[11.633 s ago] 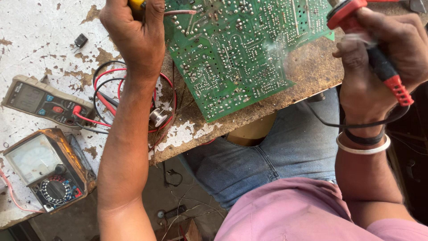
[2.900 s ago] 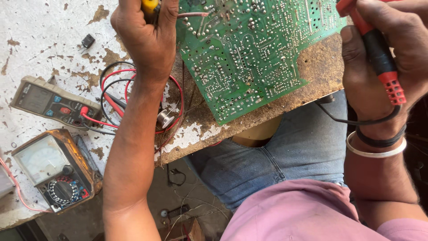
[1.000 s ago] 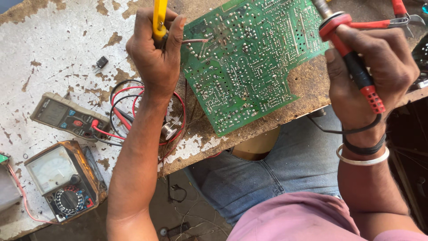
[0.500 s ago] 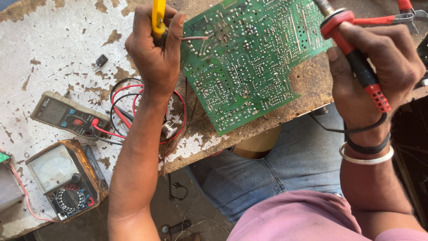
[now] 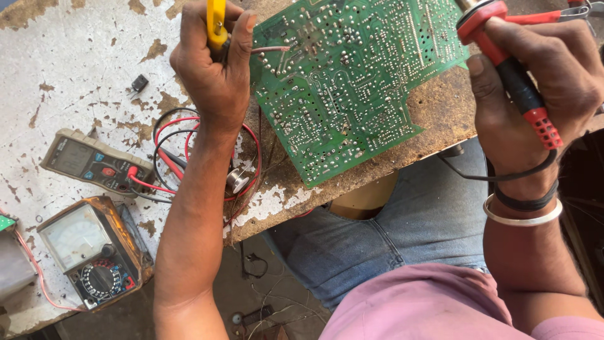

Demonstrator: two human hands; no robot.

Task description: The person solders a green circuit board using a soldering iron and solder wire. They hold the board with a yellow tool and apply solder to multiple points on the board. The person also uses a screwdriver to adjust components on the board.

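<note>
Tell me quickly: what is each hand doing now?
Left hand: closed on a yellow-handled tool.
Right hand: closed on a red-and-black soldering iron.

Head-worn view, looking steeply down – close over workbench (image 5: 75, 75)

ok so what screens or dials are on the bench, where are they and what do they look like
Digital multimeter: left on the bench, flat grey-green body, grey rectangular screen, red and black leads plugged in.
Analogue meter: near left corner, brown case, pale needle window, round black selector dial.
</note>
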